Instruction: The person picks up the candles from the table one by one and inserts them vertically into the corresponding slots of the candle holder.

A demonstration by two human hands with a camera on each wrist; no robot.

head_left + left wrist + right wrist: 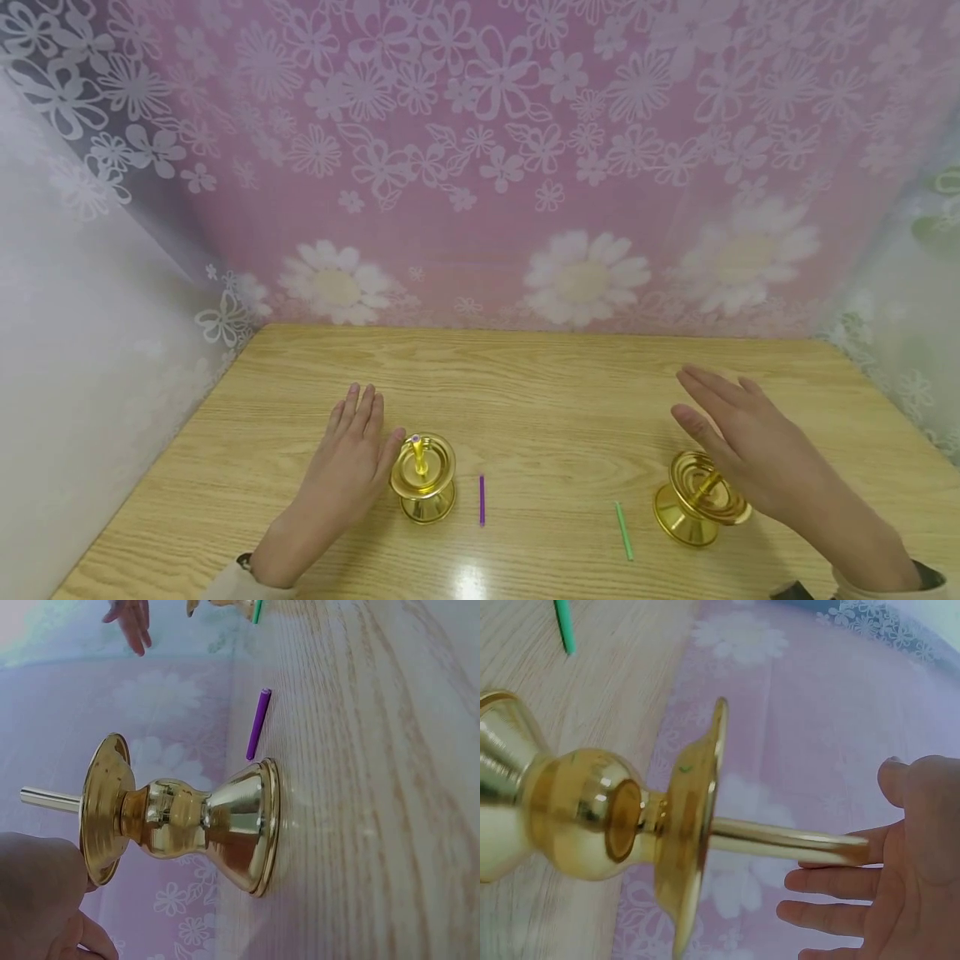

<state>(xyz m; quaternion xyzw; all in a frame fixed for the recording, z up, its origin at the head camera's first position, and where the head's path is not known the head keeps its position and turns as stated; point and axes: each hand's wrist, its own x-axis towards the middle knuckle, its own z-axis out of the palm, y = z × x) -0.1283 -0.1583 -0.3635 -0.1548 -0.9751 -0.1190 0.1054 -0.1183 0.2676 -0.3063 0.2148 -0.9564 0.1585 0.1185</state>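
Two gold candlestick-like holders stand upright on the table, each with a dish and a thin central tube. The left holder (427, 510) is just right of my left hand (347, 467), whose fingers are extended and whose thumb tip overlaps the dish rim. In the left wrist view that hand appears beside the dish of the holder (174, 817). Straight-fingered, my right hand (761, 450) is raised at the right holder (681, 518), partly covering its dish. In the right wrist view, the holder's tube (780, 841) overlaps the spread fingers, which do not curl round it.
A thin purple stick (482, 500) lies right of the left holder. A similar green stick (623, 531) lies left of the right holder. The wood-grain table (525, 392) ends at a pink flowered curtain (465, 225), with pale cloth on both sides.
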